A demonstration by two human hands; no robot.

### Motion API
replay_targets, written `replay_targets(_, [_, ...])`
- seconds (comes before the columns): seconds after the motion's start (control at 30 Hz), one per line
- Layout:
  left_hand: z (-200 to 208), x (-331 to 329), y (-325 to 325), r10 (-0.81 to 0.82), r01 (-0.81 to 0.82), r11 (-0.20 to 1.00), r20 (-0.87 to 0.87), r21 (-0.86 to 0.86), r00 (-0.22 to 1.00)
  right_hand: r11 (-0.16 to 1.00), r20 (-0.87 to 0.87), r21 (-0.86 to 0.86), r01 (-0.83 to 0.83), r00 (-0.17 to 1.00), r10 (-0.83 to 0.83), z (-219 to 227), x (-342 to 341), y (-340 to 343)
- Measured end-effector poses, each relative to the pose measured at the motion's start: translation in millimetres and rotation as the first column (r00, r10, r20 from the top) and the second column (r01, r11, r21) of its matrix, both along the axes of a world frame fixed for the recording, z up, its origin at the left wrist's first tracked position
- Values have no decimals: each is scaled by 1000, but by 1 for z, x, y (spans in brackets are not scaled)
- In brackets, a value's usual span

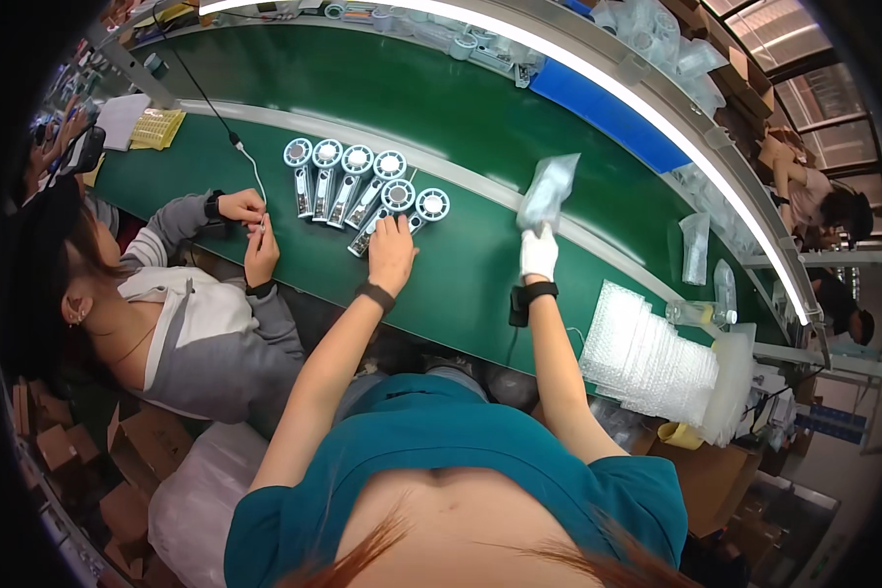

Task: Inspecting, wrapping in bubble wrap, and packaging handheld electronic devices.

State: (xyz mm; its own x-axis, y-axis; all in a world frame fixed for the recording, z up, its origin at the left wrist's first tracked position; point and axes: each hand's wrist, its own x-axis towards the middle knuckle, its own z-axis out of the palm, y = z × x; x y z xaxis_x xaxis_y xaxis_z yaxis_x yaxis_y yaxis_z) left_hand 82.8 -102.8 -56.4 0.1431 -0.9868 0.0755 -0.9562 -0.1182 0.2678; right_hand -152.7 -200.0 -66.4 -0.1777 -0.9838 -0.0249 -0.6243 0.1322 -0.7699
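Several handheld fans with round heads and open handles lie in a row on the green bench; one is the back-row fan. Over the handle of the nearest right fan, my bare left hand has its fingers curled, also close beside the neighbouring fan. The fingers partly hide both handles. Off to the right, my right hand, in a white glove, grips the lower end of a bubble-wrap pouch, held up above the bench. The pouch is blurred, and its contents cannot be made out.
At my left a co-worker's hands hold a white cable. Bubble-wrap sheets are stacked on the right, near a clear bottle. A blue strip and a bright light tube run along the far side.
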Motion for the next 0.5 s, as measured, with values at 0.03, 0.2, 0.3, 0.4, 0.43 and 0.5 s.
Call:
replay_targets(0.03, [-11, 6, -4, 51, -50, 996, -18, 69, 999, 988, 351, 153, 36, 932, -89, 21, 23, 2])
replay_targets(0.2, [9, -27, 26, -56, 122, 990, -620, 65, 783, 788, -397, -312, -530, 827, 399, 68, 41, 62])
replay_targets(0.3, [44, -79, 53, -292, 294, 951, -612, -101, 735, 707, -674, -127, -696, 584, 453, 108, 26, 63])
replay_targets(0.4, [69, -107, 56, -280, 283, 953, -654, -105, 702, 827, -642, -349, -441, 755, 132, 102, -24, 49])
replay_targets(0.43, [68, -115, 55, -316, 297, 945, -632, -140, 707, 840, -642, -343, -421, 758, 118, 112, -32, 58])
replay_targets(0.5, [76, -148, 56, -370, 408, 908, -633, -92, 680, 679, -683, -156, -718, 575, 450, 139, -45, 80])
